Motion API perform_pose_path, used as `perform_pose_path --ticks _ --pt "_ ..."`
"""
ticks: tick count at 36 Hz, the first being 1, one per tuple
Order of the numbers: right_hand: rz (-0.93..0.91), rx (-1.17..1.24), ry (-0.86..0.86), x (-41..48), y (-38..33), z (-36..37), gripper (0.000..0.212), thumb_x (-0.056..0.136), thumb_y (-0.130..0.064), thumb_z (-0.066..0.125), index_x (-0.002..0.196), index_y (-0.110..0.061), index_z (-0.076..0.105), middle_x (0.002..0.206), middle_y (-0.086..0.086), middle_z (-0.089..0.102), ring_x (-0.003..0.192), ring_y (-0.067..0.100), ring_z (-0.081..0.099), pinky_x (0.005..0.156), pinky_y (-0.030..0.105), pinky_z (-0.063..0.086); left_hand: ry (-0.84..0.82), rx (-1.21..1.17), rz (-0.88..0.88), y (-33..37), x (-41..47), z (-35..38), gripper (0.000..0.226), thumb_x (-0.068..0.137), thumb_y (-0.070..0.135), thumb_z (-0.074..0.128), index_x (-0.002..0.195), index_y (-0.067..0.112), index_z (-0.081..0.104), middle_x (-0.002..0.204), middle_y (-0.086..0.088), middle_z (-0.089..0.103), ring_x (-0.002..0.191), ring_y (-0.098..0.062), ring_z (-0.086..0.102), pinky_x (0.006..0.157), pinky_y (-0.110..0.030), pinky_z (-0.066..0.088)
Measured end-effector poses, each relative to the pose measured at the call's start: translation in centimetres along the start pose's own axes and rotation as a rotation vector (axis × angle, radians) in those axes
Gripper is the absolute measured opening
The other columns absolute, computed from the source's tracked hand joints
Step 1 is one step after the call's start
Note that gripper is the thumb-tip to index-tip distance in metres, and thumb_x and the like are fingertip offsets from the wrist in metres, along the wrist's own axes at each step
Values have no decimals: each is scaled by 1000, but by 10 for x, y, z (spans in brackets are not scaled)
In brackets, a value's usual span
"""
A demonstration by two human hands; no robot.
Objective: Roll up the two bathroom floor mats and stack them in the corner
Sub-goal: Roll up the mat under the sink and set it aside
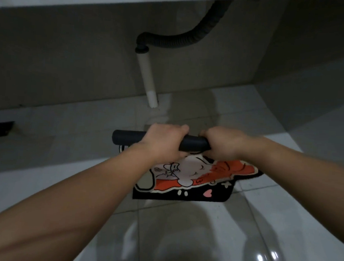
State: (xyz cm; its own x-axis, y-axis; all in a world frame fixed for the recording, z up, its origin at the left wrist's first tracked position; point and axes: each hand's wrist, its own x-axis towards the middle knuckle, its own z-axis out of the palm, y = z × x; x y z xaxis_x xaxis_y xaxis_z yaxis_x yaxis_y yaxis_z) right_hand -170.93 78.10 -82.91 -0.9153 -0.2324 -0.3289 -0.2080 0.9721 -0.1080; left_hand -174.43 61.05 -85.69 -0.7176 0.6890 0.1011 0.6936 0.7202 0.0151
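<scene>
Both hands, left (pixel 164 142) and right (pixel 223 144), closed around the dark rolled end of a floppy cartoon-printed fabric floor mat (pixel 192 178), probably light, best gripped along the roll.

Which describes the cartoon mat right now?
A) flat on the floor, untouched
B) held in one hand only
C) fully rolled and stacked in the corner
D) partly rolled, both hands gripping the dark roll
D: the left hand and right hand both wrap the dark roll at the far end of the cartoon mat, whose printed part is not yet rolled and lies spread toward the person over the tiled floor.
</scene>
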Motion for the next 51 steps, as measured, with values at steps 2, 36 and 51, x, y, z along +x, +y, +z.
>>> perform_pose_path --ticks 2,36,51 --pt "-81 -190 132 -3 -2 3 23 87 -29 54 109 -21 53 92 5 65 80 26 61 61 32 37 -132 -42 -25 -5 3 -6 37 75 48 65 99 25 49 89 1 62 80 -21 59 59 -29 35" --pt "-333 -508 579 3 1 16 13 68 -11 60 80 -9 57 63 10 59 47 28 55 43 34 40 -471 -463 -227 -21 5 -10 41 70 26 76 105 21 55 94 -2 62 82 -19 60 67 -30 48" --pt "75 64 -10 13 3 -8 82 62 -55 74 132 -27 41 120 -1 61 103 24 60 85 35 51 79 97 -72 -2 -1 7 31 85 40 61 104 18 49 100 -2 63 88 -23 62 61 -30 35"
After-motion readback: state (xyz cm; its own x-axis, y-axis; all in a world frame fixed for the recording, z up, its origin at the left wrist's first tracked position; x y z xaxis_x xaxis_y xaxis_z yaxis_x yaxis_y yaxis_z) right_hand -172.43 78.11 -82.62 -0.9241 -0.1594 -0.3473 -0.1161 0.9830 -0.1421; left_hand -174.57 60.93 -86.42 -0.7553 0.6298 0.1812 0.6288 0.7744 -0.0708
